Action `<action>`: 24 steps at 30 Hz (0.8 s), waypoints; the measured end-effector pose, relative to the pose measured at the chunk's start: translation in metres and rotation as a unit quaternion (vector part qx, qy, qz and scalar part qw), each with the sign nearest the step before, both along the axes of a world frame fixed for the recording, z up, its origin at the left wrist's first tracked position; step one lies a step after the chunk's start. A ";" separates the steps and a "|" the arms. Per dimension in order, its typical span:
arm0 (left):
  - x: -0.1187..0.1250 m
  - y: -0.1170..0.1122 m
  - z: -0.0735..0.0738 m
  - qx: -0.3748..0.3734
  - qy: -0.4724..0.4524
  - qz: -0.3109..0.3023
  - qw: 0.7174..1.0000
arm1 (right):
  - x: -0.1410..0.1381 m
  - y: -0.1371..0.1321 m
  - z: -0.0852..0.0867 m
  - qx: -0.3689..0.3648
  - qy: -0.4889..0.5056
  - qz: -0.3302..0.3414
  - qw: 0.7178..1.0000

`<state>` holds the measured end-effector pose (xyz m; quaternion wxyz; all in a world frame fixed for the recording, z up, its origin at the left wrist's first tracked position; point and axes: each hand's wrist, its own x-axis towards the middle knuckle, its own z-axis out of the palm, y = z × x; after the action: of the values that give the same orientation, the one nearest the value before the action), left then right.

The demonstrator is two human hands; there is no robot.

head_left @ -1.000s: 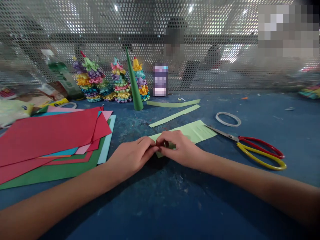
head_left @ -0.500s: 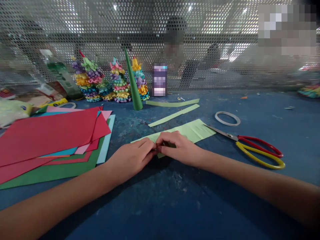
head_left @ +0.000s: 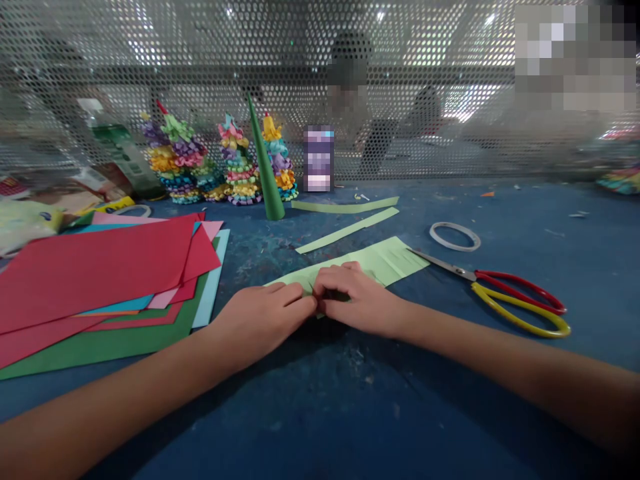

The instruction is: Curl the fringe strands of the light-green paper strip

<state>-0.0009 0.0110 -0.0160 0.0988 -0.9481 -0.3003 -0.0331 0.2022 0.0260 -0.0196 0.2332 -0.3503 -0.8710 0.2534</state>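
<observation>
Running away rightward across the blue bench [head_left: 350, 407], the pale green fringed paper strip [head_left: 393, 259] has its near end pinched by the closed left hand [head_left: 260, 315] and right hand [head_left: 361, 301].

The bare left grip [head_left: 260, 319] lay palm down, knuckles up, fingers extended toward the centre, with its fingertips [head_left: 303, 305] pinched together. The bare right grip [head_left: 361, 301] lay palm down opposite, fingers curled inward and the thumb hidden beneath them. The tips of both grips touched at the midline. The bare left forearm [head_left: 125, 393] entered from the lower left corner. The bare right forearm [head_left: 500, 360] entered from the lower right. Both wrists were held straight and low.
</observation>
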 end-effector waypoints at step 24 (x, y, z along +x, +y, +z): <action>-0.002 0.004 0.001 -0.174 -0.181 0.107 0.962 | 0.003 -0.015 -0.003 0.208 -0.047 -0.050 0.976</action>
<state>-0.0033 0.0147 -0.0146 -0.1205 -0.8912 -0.4143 -0.1402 0.2056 0.0107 -0.0229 0.2725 -0.3486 -0.8960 0.0382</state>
